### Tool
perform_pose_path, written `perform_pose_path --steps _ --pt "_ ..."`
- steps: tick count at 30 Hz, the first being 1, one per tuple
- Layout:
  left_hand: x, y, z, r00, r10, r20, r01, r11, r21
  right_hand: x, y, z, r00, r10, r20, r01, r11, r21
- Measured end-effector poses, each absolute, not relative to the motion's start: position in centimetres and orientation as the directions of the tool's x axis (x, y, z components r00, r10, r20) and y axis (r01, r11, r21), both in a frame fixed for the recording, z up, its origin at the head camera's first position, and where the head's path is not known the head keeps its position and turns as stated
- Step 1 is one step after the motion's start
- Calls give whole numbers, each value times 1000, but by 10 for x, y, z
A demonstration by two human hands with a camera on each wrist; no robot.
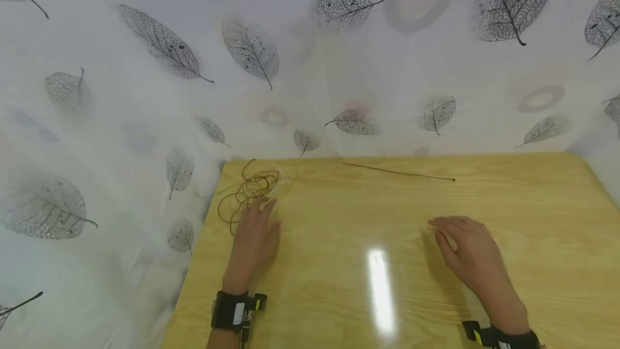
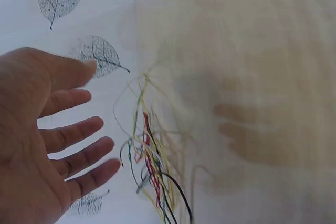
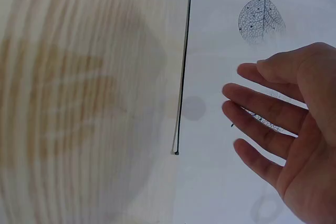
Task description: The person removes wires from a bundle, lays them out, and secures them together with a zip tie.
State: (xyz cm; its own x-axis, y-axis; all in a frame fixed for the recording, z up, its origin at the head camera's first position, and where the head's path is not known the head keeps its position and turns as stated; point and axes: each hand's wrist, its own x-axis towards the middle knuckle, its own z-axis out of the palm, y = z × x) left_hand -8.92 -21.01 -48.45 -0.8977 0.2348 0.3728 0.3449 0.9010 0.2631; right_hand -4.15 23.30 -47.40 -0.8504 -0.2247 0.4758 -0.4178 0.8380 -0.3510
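Observation:
My left hand (image 1: pixel 253 238) is over the left side of the table, with its fingertips at the near edge of a loose tangle of thin wires (image 1: pixel 255 182). In the left wrist view the wires (image 2: pixel 152 163) show red, black, yellow and green strands, and the fingers are spread with nothing between them. On the right, my right hand (image 1: pixel 472 255) hovers palm down with loosely bent fingers, holding nothing. A black cable tie (image 1: pixel 399 172) lies along the back of the table, beyond both hands. Its small head is at the right end.
Both hands are above a wood-grain table (image 1: pixel 334 214) with a bright light reflection in its middle. A white sheet with leaf prints (image 1: pixel 310 69) hangs behind the back edge and along the left side. Each wrist wears a black strap (image 1: pixel 227 310) with a small camera.

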Motion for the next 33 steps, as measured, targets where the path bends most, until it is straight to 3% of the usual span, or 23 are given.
perform_pose_path --steps 8,15,25,33 --pt "-129 -198 -475 -917 218 334 305 923 237 -45 221 -469 -883 -255 393 -416 812 -408" --pt "-151 -194 -482 -912 186 367 274 940 202 -49 212 -471 -871 -287 400 -450 793 -410" --pt "-144 -193 -482 -901 56 429 178 952 248 -57 195 -465 -823 -359 439 -533 757 -379" --pt "-124 -187 -475 -914 80 398 207 935 287 -66 164 -456 -809 -430 401 -573 731 -371"
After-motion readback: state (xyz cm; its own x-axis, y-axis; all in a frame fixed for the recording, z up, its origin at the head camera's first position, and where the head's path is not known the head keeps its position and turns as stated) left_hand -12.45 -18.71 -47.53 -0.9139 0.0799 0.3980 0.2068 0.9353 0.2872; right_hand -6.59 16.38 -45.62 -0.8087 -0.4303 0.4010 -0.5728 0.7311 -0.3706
